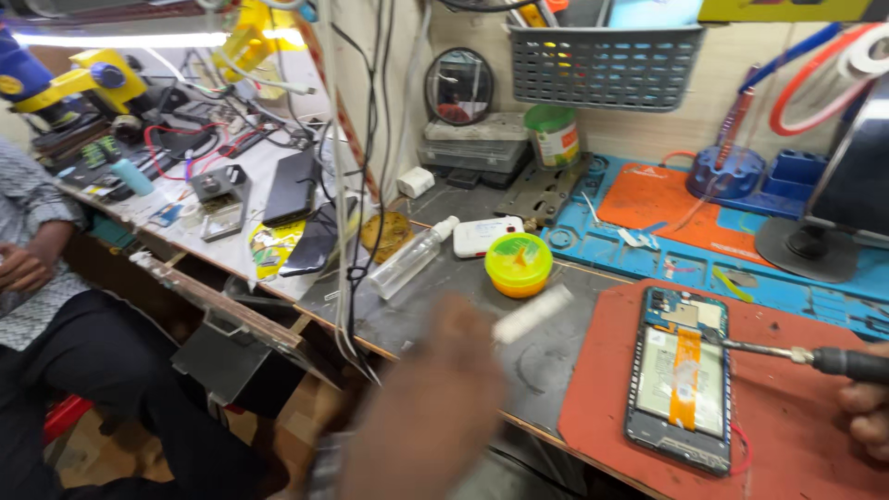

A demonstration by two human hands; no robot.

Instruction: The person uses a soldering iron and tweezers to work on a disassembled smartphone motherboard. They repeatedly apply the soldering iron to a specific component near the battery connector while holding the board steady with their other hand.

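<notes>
An opened phone (679, 378) lies back-off on a red mat (796, 426) at the near right of the surface (463, 306), its long axis running twelve to six, slightly tilted. The right hand (866, 412), mostly cut off at the frame's right edge, is closed around the dark handle of a screwdriver (806, 356); the shaft runs toward nine o'clock and its tip sits at the phone's upper right corner, touching or just above it. The left hand (421, 407) is raised and blurred in the foreground, at about nine o'clock from the phone and apart from it; a pale stick-like thing (532, 315) shows at its fingertips, but I cannot tell whether the fingers grip it. The right hand is the one nearer the phone. Toward eleven o'clock stand a yellow round tub (519, 264) and a clear bottle (412, 259). Another person sits at far left.
</notes>
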